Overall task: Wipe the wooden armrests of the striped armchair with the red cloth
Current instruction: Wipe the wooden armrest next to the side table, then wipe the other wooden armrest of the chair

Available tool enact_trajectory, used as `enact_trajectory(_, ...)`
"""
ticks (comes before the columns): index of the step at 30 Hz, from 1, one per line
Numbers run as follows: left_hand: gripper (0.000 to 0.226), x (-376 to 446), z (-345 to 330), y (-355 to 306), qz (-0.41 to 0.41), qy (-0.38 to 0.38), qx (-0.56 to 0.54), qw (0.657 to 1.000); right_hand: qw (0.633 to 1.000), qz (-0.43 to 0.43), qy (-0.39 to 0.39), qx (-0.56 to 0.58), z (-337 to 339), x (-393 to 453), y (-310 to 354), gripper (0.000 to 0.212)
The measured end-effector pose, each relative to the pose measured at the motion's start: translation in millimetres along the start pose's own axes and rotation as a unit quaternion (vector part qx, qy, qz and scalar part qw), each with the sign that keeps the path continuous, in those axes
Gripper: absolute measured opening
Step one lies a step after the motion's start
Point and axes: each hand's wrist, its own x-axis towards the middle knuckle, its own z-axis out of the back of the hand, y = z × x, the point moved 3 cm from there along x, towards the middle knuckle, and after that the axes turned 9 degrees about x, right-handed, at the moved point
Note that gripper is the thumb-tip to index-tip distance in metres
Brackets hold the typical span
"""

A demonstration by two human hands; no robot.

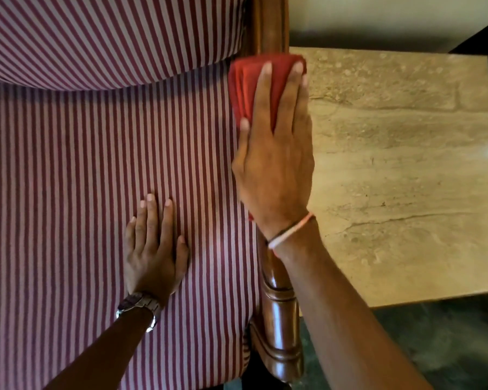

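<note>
Head view: right hand flat, pressing red cloth beneath fingers, apparently onto armrest.

Right hand lies flat, fingers extended, pressing the folded red cloth onto the wooden armrest; the cloth covers the armrest's far portion, and carved wood shows bare on the near side of the wrist. Left hand rests palm-down, fingers spread, on the striped seat cushion just left of the armrest, a metal wristwatch on its wrist. A beige stone-topped side table stands directly right of the armrest.
</note>
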Motion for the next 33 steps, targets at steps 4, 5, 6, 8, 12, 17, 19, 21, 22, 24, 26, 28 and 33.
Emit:
enact_trajectory(4,0.069,1,1,2,-0.005,0.014,0.003,1.000,0.999,-0.031,0.012,0.019,4,-37,-2,0.064)
enact_trajectory(5,0.068,1,5,1,-0.008,0.016,0.000,1.000,0.999,-0.026,0.021,0.012,7,-57,-4,0.064)
enact_trajectory(6,0.068,3,10,-2,-0.007,0.019,-0.007,1.000,0.999,-0.016,0.029,0.008,9,-72,-6,0.064)
enact_trajectory(8,0.066,8,28,-11,0.015,0.032,-0.041,0.999,0.998,0.002,0.042,0.038,13,-84,-9,0.065)
enact_trajectory(12,0.065,25,85,-36,0.140,0.133,-0.319,0.928,0.946,-0.101,0.042,0.304,31,-74,-18,0.062)
enact_trajectory(17,0.054,43,159,-87,0.224,0.250,-0.614,0.715,0.838,-0.287,0.003,0.464,59,-61,-55,0.048)
enact_trajectory(19,0.059,48,171,-94,0.235,0.282,-0.621,0.692,0.835,-0.305,0.004,0.458,67,-56,-59,0.047)
enact_trajectory(21,0.062,52,176,-92,0.247,0.286,-0.635,0.674,0.832,-0.308,0.010,0.462,71,-52,-52,0.046)
enact_trajectory(22,0.058,53,178,-91,0.250,0.284,-0.650,0.659,0.823,-0.312,0.017,0.475,74,-50,-49,0.044)
enact_trajectory(24,0.047,54,187,-73,0.238,0.280,-0.674,0.641,0.796,-0.314,0.035,0.516,75,-49,-26,0.038)
enact_trajectory(26,0.040,55,202,-41,0.226,0.255,-0.677,0.652,0.773,-0.307,0.062,0.551,75,-51,7,0.035)
enact_trajectory(28,0.039,50,218,12,0.228,0.209,-0.653,0.691,0.745,-0.294,0.098,0.591,66,-55,56,0.034)
enact_trajectory(33,0.039,40,264,136,0.238,0.118,-0.556,0.788,0.710,-0.262,0.160,0.634,39,-71,174,0.036)
